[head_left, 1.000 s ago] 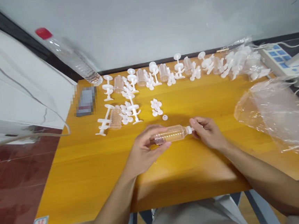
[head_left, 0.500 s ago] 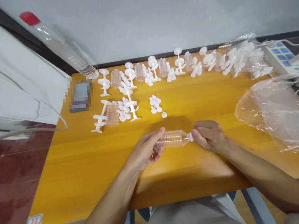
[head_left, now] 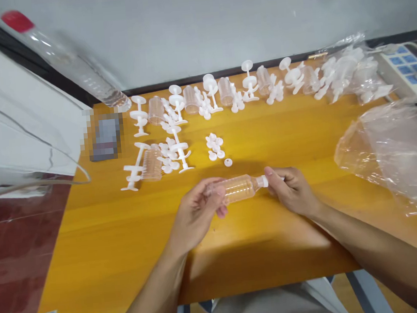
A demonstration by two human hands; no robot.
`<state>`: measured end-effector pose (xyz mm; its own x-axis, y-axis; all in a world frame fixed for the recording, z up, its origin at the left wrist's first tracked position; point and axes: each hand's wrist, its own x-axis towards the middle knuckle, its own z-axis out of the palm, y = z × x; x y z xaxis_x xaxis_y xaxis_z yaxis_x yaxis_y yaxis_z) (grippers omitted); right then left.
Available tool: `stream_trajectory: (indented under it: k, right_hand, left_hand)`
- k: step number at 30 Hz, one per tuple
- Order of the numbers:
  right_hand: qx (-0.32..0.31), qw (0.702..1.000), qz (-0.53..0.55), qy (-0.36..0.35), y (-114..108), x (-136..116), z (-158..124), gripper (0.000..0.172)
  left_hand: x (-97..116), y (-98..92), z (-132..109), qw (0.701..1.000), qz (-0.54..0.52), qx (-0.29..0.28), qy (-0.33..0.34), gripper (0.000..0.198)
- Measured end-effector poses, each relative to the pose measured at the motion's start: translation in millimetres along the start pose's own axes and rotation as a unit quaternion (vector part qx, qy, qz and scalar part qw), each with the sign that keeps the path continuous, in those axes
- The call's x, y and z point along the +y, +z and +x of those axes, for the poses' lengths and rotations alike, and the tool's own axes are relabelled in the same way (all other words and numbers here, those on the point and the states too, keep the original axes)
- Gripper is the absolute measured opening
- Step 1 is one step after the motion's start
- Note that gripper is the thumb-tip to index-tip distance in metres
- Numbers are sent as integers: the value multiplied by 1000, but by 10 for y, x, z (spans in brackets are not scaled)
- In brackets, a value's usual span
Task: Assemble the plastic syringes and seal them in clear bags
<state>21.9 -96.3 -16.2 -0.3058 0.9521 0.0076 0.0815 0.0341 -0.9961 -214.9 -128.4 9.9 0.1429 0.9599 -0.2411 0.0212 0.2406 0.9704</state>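
My left hand is closed around the wide end of a clear ribbed plastic barrel, held nearly level above the table. At its narrow right end sits a white nozzle, pinched between the thumb and fingers of my right hand. The nozzle's far tip is partly covered by those fingers. Just beyond the barrel lie a small round white piece and a cluster of white nozzles.
White plungers, clear barrels and nozzle clusters line the back of the wooden table. A plastic bag and a power strip are at right. A red-capped bottle and a blurred phone-like object are at left.
The barrel's nozzle end has tipped slightly away from me. My left hand has turned, its thumb now across the barrel, and my right thumb has shifted up along the nozzle.
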Motion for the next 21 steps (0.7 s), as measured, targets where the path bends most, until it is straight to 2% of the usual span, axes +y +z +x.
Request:
stream_trajectory:
  k: [3,6,11,14,18,20,21]
  right_hand:
    - [-49,993,-81,-68,-81,-1,28,49]
    - [-80,987,-112,-89,-127,-16,51,48]
    - [-76,985,-122,-95,-133,-18,37,47]
    - [-78,990,-106,-50,-137,-20,30,51]
    - [-90,994,-34,59,-137,-35,40,59]
    - [-97,989,14,112,-128,-33,41,61]
    - [-97,987,31,126,-122,-29,39,62]
  left_hand:
    - [15,-20,6,999,7,9,-46,37]
    - [42,-29,0,999,30,13,-32,38]
    - [39,-14,-11,1000,25,7,-5,32]
    - [-6,-18,-7,995,61,6,76,26]
    - [-69,-51,8,966,120,-16,227,34]
    - [-78,-65,8,959,132,-27,249,35]
    - [-75,-67,4,962,128,-28,238,35]
